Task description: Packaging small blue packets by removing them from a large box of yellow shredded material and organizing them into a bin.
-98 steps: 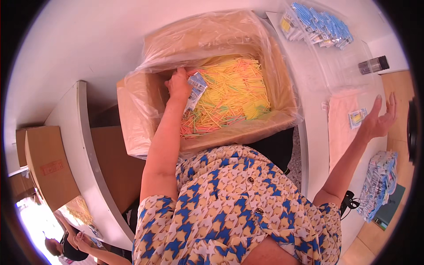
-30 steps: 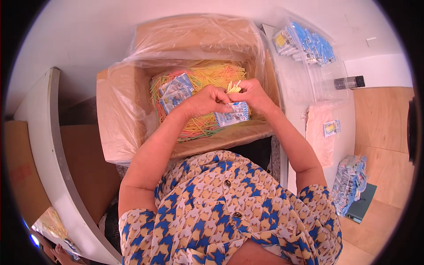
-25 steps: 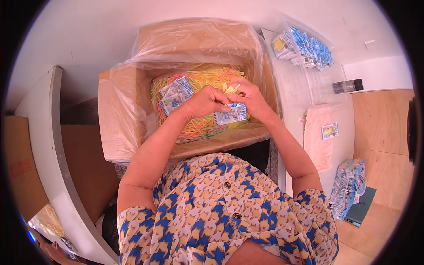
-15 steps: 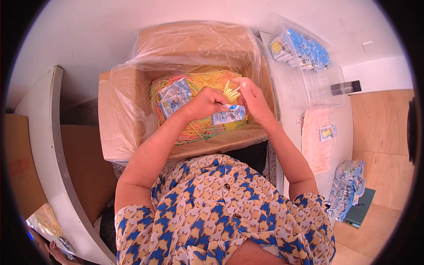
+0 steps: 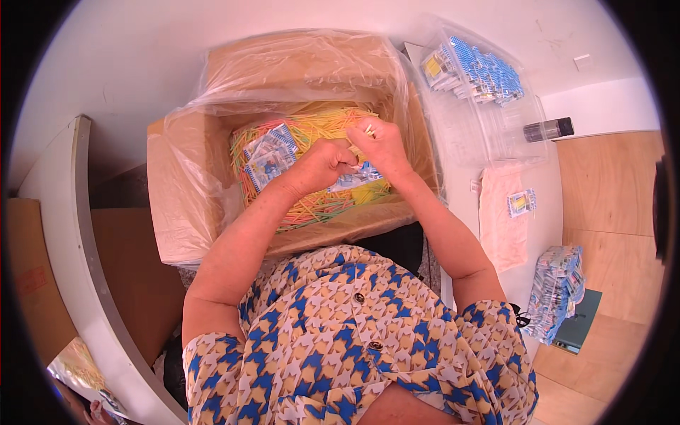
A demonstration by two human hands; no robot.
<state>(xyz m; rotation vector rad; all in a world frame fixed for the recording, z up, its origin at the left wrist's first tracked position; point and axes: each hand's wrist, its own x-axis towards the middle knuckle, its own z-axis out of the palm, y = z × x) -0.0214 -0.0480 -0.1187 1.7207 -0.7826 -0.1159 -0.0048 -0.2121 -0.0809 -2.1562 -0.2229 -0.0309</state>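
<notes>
Above a cardboard box [image 5: 170, 191] lined with clear plastic, my two hands meet. My right hand [image 5: 383, 146] is closed round a small bunch of pale yellow sticks [image 5: 370, 130], only their tips showing above the fingers. My left hand [image 5: 320, 168] pinches the top of a blue and clear packet [image 5: 350, 180] just below them. Thin yellow, pink and green sticks [image 5: 308, 216] fill the box in a loose heap. Several similar packets [image 5: 270, 157] lie on the heap, left of my left hand.
A clear plastic bin [image 5: 450, 120] at the back right holds several blue-striped packets [image 5: 485, 71]. Nearby lies a dark-capped bottle [image 5: 547, 130]. One packet [image 5: 522, 202] rests on a pink cloth [image 5: 501, 237]; stacked packets [image 5: 556, 294] stand nearer. Another person's hand [image 5: 99, 413] shows at lower left.
My right hand has closed further round the yellow sticks, which stuck out more before. Its fingers have come down over the packet top. The whole view has shifted slightly.
</notes>
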